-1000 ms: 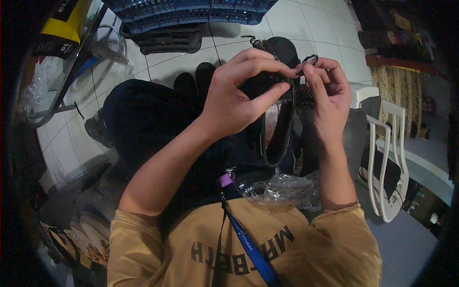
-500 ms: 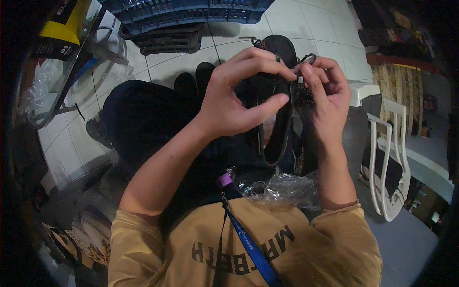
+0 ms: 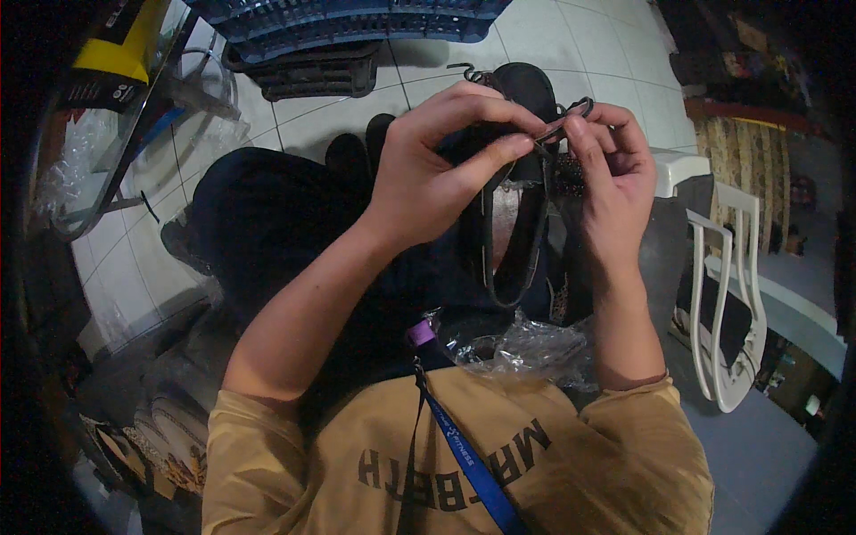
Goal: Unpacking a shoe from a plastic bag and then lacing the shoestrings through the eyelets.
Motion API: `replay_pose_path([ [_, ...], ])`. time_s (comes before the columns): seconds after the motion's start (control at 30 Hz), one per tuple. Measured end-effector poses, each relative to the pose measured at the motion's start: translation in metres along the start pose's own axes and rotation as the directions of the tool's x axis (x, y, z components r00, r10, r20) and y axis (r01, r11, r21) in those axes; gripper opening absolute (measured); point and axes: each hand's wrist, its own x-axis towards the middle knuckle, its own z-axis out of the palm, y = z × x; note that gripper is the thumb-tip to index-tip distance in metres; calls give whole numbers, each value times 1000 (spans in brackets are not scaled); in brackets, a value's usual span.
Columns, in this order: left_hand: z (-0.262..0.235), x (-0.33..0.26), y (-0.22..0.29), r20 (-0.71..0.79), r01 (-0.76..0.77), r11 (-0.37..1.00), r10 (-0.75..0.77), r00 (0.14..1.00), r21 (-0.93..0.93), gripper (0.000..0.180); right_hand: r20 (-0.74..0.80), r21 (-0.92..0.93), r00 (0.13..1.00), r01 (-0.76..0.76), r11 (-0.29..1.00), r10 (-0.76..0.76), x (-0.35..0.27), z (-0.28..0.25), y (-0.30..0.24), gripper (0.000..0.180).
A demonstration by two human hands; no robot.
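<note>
A black shoe (image 3: 535, 254) rests over my lap, its dark rounded toe pointing away from me and its pale insole showing through the opening. Above it, my left hand (image 3: 450, 156) pinches a thin black lace (image 3: 581, 105) between thumb and fingertips. From the other side, my right hand (image 3: 611, 156) grips the same lace, which forms a small loop at its fingertips. Another curled black lace end (image 3: 464, 69) sticks out beyond my left knuckles. My fingers cover part of the shoe's upper, so how the lace joins it is hidden.
Crumpled clear plastic (image 3: 535, 352) lies on my lap near my shirt. Blue crates (image 3: 357, 27) stand ahead, beside a dark crate (image 3: 312, 71). At right is a white plastic chair frame (image 3: 736, 294); a metal-framed rack (image 3: 134, 134) stands at left. Several shoes (image 3: 165, 428) sit at lower left.
My left thumb has moved up and closed against the fingertips on the lace. The right hand has stayed nearly still, and the lace loop shows larger.
</note>
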Motion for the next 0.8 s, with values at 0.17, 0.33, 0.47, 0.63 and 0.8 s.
replay_pose_path([
  [0.17,-4,-3,-8,12,-10,1000,10,1000,-14,17,6,-8,1000,6,1000,-6,-1,2,-4,19],
  [0.33,0,-2,2,14,-60,994,59,998,90,20,-28,-23,999,-42,999,41,-2,0,-3,19],
  [0.47,1,-4,-4,-5,-96,988,97,995,123,33,-13,-1,1000,-6,1000,6,-3,0,-5,18],
  [0.63,10,-7,2,-147,-19,994,35,989,110,39,-6,8,999,-41,999,41,-7,-2,-4,17],
  [0.8,7,-12,-6,-125,-112,951,153,980,288,29,-14,12,998,-56,998,57,-13,-3,-8,17],
])
